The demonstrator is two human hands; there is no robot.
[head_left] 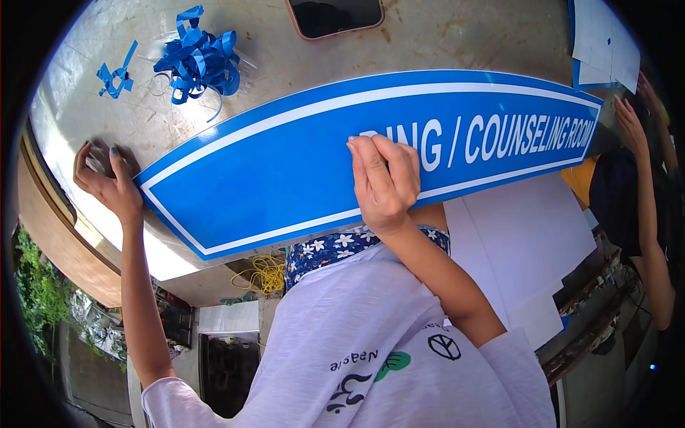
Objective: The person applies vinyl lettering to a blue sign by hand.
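Observation:
A long blue sign (271, 171) with a white border lies across the work surface in front of my body. White lettering (528, 135) on its right half reads "/ COUNSELING ROOM", with part of a word before the slash. My right hand (387, 182) is over the middle of the sign, thumb and fingers pinched together at the first letters. What they hold, if anything, is hidden. Beside the sign's left end is my left hand (107, 184), fingers apart and curved, with nothing in it; its edge is at the sign's corner.
A heap of curled blue strips (198, 60) and a smaller blue scrap (118, 75) lie at the upper left. A phone (337, 16) is at the top. White sheets (514, 235) lie below the sign, near another person's arm (648, 207) at the right.

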